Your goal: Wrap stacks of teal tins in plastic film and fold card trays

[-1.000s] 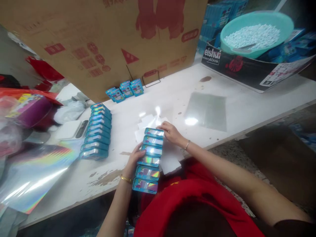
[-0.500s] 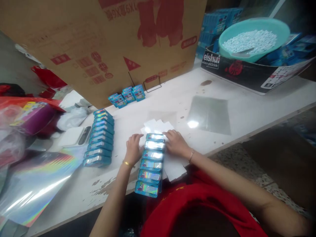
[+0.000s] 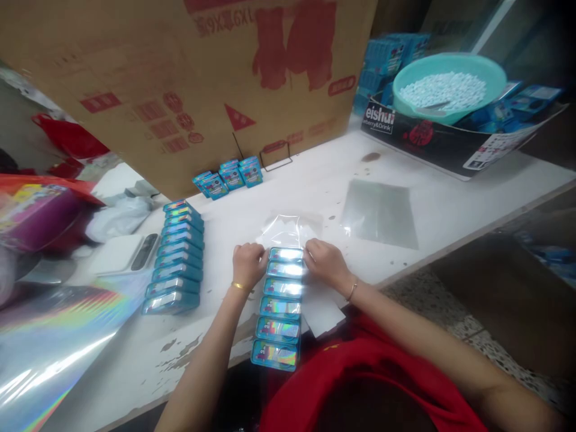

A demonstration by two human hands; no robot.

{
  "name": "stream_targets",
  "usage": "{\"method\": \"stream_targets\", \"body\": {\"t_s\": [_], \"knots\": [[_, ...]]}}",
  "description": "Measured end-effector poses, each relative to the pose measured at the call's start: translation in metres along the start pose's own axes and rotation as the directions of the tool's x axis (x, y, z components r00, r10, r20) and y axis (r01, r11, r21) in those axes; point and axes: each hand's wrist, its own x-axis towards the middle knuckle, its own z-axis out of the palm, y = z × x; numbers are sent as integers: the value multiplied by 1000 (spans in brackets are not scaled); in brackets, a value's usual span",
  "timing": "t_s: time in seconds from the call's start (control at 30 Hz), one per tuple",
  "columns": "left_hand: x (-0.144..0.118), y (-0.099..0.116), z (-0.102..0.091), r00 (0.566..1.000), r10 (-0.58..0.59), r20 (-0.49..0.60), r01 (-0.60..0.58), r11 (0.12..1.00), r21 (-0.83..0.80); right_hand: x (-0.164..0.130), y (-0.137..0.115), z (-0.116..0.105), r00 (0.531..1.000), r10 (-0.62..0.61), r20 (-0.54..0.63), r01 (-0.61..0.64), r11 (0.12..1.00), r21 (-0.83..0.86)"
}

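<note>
At the lower middle of the frame, both hands, left [image 3: 247,264] and right [image 3: 324,263], pinch the clear film [image 3: 288,231] around the row of tins [image 3: 279,300]; best kept taut and square.

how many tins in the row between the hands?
6, overlapping in one row of tins from the table edge up to the left hand and right hand, which flank the farthest tin. None seem hidden.

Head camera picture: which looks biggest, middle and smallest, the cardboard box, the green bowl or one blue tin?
1. cardboard box, biggest by far
2. green bowl, though it sits farther away
3. blue tin, smallest
</note>
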Motion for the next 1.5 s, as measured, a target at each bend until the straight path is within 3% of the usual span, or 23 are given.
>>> {"method": "stream_targets", "body": {"t_s": [0.1,0.23,0.33,0.4,0.47,0.53,0.63,0.7,0.8,0.97,1.23,1.4,1.5], "knots": [[3,-1,2,997,-68,31,72,989,-131,3,-3,-5,1000,15,-4,-14,1000,22],[9,-2,-3,966,-169,196,224,925,-307,11,-8,-21,992,79,96,-89,991,98],[12,0,-13,977,-94,192,132,971,-197,17,-13,-36,977,110,184,-134,983,123],[11,2,-19,990,2,139,9,997,-77,19,-18,-43,976,113,189,-134,985,107],[9,4,-22,994,18,109,-13,999,-47,19,-21,-45,981,104,161,-119,989,85],[7,4,-21,985,-75,157,97,985,-143,19,-24,-43,987,93,132,-102,993,62],[5,3,-19,938,-218,269,288,924,-253,22,-28,-40,988,66,140,-67,998,2],[3,2,-20,952,-210,222,252,951,-181,24,-30,-38,985,45,169,-39,998,-40],[-3,1,-24,995,-71,71,71,997,16,21,-33,-38,984,7,176,6,997,-72],[-28,-6,-24,996,78,-52,-73,992,103,2,-40,-34,986,-121,114,128,990,-62],[-45,-14,-19,993,29,-115,-30,1000,-8,-3,-42,-24,998,-45,53,47,999,-25],[-50,-15,-22,990,36,-137,-40,999,-24,-1,-45,-21,991,-131,31,129,990,51],[-58,-13,-22,988,-23,-151,12,997,-74,-5,-44,-18,983,-178,44,174,981,88]]}}
